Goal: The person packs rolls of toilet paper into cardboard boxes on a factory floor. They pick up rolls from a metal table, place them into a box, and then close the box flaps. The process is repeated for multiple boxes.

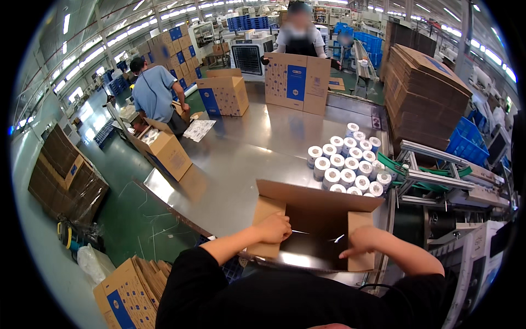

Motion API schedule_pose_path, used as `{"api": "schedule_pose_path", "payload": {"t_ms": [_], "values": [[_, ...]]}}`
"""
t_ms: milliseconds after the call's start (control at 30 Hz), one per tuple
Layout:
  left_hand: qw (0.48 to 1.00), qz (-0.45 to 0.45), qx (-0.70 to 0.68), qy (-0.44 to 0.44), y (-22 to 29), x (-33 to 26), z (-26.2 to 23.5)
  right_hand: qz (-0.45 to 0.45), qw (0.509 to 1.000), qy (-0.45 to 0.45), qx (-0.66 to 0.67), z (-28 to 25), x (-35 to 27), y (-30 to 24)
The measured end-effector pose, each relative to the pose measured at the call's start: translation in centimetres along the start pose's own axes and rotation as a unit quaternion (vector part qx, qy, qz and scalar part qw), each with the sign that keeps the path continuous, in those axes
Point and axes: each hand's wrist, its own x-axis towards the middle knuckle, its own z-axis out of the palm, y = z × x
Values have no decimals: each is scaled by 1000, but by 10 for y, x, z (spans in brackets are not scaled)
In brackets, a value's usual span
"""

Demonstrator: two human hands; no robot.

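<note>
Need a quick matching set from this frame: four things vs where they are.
1. left hand
2. right hand
3. white rolls
4. flat cardboard stack

a. on steel table, behind open box
b. on open box's right flap
c. at far right, beside table
d. on open box's left flap

Pairs: 1-d, 2-b, 3-a, 4-c

You have a single view, from the camera worn on your head, tilted down and forward over the steel table [235, 159]. It sits close above your left hand [274, 227] and right hand [364, 240], which enter from the lower edge. Beyond your hands it reaches far across the factory hall. The fisheye bends straight edges near the rim, and black corners ring the picture.
</note>
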Motion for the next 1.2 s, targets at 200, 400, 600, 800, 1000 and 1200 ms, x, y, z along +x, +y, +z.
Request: {"api": "schedule_pose_path", "payload": {"t_ms": [200,400,600,800,1000,1200], "values": [[846,-54,-497,-186,-40,0,-19,25,972,37,231,-4,71,57],[955,-78,-196,-208,78,-16,-108,22,947,139,289,12,85,44],[996,-52,-59,43,96,16,-68,-101,837,208,496,42,98,61],[973,-151,-169,-36,20,53,18,-144,724,491,462,-19,-32,56],[971,-158,-174,48,31,65,32,-242,501,813,171,17,-73,-11],[978,-98,-126,134,35,68,26,34,714,628,309,93,56,15]]}}
